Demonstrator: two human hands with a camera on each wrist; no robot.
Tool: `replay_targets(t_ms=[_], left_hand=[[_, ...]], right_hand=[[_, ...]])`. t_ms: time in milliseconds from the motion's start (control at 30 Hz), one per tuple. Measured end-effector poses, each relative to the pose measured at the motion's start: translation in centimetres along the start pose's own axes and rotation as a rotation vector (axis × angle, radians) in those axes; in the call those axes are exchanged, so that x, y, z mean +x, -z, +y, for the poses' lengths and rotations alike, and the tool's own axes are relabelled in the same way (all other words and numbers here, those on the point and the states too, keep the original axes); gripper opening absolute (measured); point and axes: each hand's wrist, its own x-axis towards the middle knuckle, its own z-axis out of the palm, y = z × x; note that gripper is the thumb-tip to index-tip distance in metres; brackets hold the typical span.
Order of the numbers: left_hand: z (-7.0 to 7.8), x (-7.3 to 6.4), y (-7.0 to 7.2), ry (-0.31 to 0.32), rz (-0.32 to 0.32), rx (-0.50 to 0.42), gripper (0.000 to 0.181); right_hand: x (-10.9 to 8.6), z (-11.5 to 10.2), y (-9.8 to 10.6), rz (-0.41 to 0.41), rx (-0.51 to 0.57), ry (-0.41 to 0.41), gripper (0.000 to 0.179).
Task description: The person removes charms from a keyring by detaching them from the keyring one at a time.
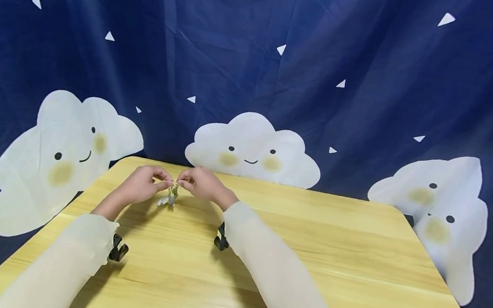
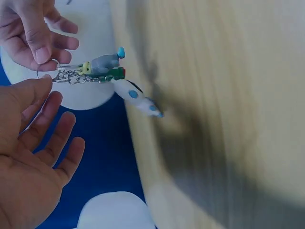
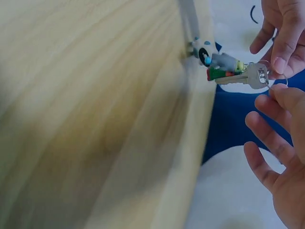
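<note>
Keyring bunch: metal ring with chains, held above the table, toward its far edge. Attached: one key; one grey figure; one green-and-red charm; one white charm, blue-spotted. Left hand: pinching the ring. Right hand: likewise pinching it, just beside. Two pale sleeves. Behind: dark blue curtain, cloud-printed.

Wide and pale yellow, the wooden table stretched away, grain running side to side, far corners neatly rounded, and there, soft shadows lay on it!
</note>
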Motion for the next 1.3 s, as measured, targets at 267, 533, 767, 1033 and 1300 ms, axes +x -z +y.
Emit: replay_targets(t_ms=[267,533,767,1033,1300], left_hand=[[2.4,0.5,-0.3,-0.039,0.008,-0.025,0.010],[5.6,2.0,-1.9,-0.122,0.006,-0.035,0.008],[8.0,3.0,-3.2,-0.154,0.002,-0.049,0.007],[10.2,4.0,-5.4,-0.207,0.014,-0.102,0.007],[12.2,5.3,-8.1,-0.283,0.014,-0.145,0.007]], right_hand=[[-2.2,0.0,2.7,0.018,0.001,0.036,0.018],[-5.4,1.1,5.0,0.062,-0.025,0.034,0.016],[-8.1,1.6,6.6,0.102,-0.011,0.047,0.016],[-11.2,2.5,7.7,0.168,-0.014,0.022,0.014],[-14.4,3.6,8.6,0.240,0.006,0.003,0.014]])
